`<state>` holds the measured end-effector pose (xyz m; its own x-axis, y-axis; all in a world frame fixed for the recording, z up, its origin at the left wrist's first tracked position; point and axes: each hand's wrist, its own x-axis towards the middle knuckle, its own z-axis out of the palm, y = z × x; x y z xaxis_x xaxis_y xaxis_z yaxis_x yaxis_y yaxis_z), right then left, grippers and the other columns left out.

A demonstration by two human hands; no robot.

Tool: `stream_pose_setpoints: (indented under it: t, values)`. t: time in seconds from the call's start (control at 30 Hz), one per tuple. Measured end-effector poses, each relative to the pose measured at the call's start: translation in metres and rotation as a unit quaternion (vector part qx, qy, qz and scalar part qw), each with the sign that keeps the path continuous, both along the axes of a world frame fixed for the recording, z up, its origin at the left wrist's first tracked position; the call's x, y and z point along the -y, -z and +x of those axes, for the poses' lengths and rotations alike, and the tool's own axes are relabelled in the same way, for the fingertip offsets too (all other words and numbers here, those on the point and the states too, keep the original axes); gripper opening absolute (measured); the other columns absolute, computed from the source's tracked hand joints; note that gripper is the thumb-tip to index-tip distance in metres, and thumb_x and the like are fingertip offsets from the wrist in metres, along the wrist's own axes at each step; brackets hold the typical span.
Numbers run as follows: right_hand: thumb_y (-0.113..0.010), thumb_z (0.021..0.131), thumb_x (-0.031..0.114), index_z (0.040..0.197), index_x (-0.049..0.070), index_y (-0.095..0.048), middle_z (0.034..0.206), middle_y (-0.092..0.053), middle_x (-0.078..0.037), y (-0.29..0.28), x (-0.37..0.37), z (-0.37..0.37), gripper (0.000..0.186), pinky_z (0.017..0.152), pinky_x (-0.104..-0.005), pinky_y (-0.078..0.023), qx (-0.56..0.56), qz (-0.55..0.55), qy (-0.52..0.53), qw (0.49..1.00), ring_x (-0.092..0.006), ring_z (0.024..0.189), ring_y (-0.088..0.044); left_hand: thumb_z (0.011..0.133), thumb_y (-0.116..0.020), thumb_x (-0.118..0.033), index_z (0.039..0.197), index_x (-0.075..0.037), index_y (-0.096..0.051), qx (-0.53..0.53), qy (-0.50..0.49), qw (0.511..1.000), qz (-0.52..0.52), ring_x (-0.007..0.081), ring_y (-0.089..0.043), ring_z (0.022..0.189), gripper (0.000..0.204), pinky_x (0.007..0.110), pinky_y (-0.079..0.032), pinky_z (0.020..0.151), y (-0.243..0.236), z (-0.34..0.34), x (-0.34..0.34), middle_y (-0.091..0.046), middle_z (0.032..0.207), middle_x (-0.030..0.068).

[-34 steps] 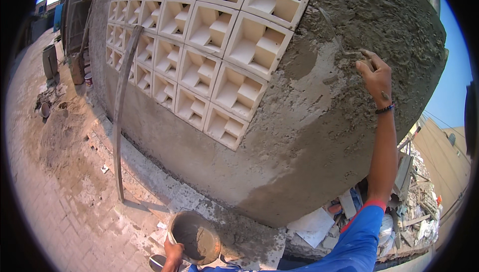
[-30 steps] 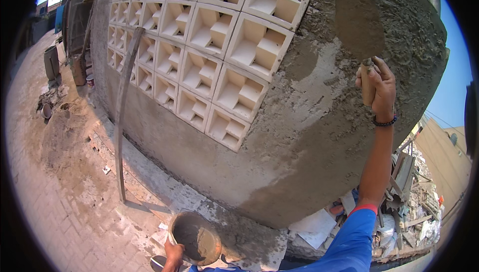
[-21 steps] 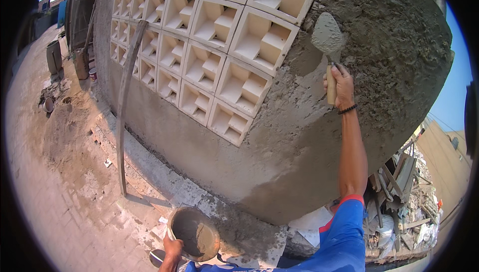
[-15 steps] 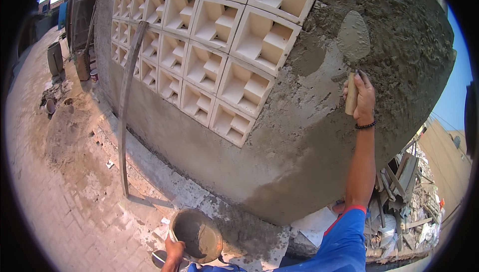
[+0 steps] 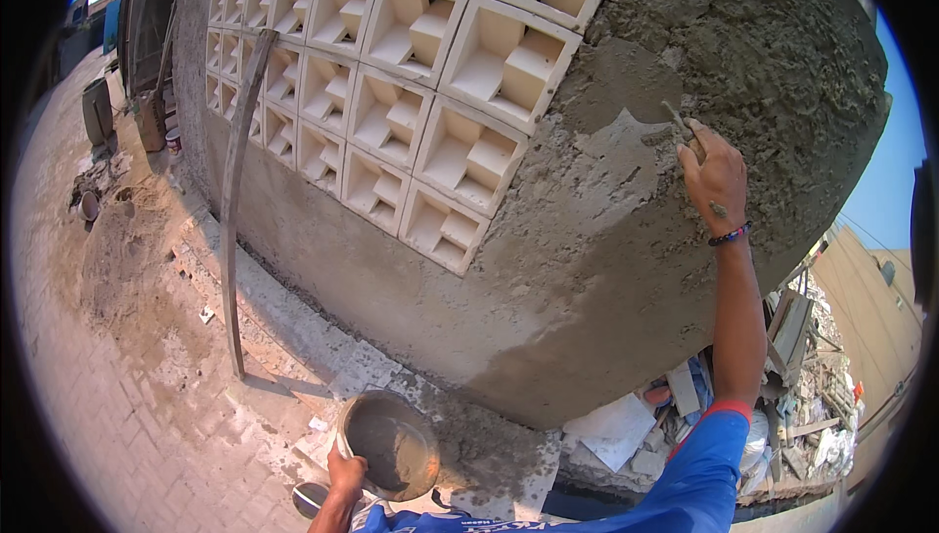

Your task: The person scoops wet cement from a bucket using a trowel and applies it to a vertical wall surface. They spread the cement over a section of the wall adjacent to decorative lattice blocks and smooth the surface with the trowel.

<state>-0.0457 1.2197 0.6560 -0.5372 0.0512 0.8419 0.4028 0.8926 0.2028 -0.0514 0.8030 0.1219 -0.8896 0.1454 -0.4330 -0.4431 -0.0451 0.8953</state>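
My right hand point(image 5: 714, 177) is closed round the handle of a trowel point(image 5: 674, 118), raised against the wall. Only a thin part of the trowel shows past my fingers; most of the handle is hidden. Wet mortar point(image 5: 631, 78) lies rough and dark over the upper right of the wall, around a paler bare patch point(image 5: 626, 156) left of this hand. Low down, my left hand point(image 5: 346, 472) grips the rim of a round bucket point(image 5: 430, 447), which has grey mortar inside.
Cream breeze blocks point(image 5: 391, 112) fill the wall's left part. A long wooden batten point(image 5: 233, 200) leans against them. Rubble and boards point(image 5: 807, 377) lie at the lower right. On the paving stand a sand heap point(image 5: 127, 259) and a dark barrel point(image 5: 98, 112).
The trowel's blade has turned from facing me to nearly edge-on, and my right wrist has rolled over with it. My left hand keeps its grip on the bucket.
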Motion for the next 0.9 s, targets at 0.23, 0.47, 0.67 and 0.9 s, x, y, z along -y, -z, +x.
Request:
stream_pose_setpoints:
  t: [0.23,0.47,0.67,0.9]
  values:
    - [-0.066,0.085,0.018,0.117,0.011,-0.062,0.095,-0.064,-0.014,-0.039,-0.026,-0.057,0.033,0.08,-0.0453,-0.054,0.08,0.166,0.059,0.981,-0.0341,0.098,-0.063,0.067,-0.052,0.015,0.13,0.001,-0.054,0.012,-0.004,1.0,0.024,0.0191,-0.063,0.075,0.064,0.03,-0.05,0.059,0.007,0.005,-0.003,-0.067,0.096,0.0118]
    - [-0.064,0.085,0.019,0.116,0.009,-0.064,0.097,-0.067,-0.016,-0.059,-0.044,-0.028,0.032,0.081,-0.0475,-0.052,0.1,0.038,0.134,0.985,-0.0361,0.097,-0.063,0.068,-0.051,0.015,0.13,0.001,-0.054,0.031,-0.003,1.0,0.006,0.0175,-0.061,0.07,0.063,0.029,-0.049,0.056,0.011,0.005,-0.005,-0.067,0.093,0.0107]
    - [-0.066,0.085,0.02,0.125,0.005,-0.061,0.099,-0.066,-0.02,-0.002,-0.059,0.057,0.042,0.082,-0.0468,-0.05,0.056,0.033,0.158,0.985,-0.0384,0.096,-0.063,0.068,-0.051,0.015,0.133,0.0,-0.053,0.009,0.009,1.0,0.001,0.0168,-0.06,0.073,0.067,0.029,-0.048,0.057,0.016,-0.005,-0.009,-0.066,0.096,0.0108]
    - [-0.065,0.083,0.016,0.107,0.001,-0.062,0.095,-0.066,-0.02,0.224,0.042,0.095,0.029,0.074,-0.0463,-0.05,0.407,-0.225,-0.037,0.884,-0.0385,0.092,-0.064,0.069,-0.052,0.014,0.134,0.0,-0.052,0.044,0.044,0.997,-0.048,0.0147,-0.057,0.073,0.067,0.029,-0.047,0.061,0.031,0.01,-0.02,-0.064,0.095,0.008]
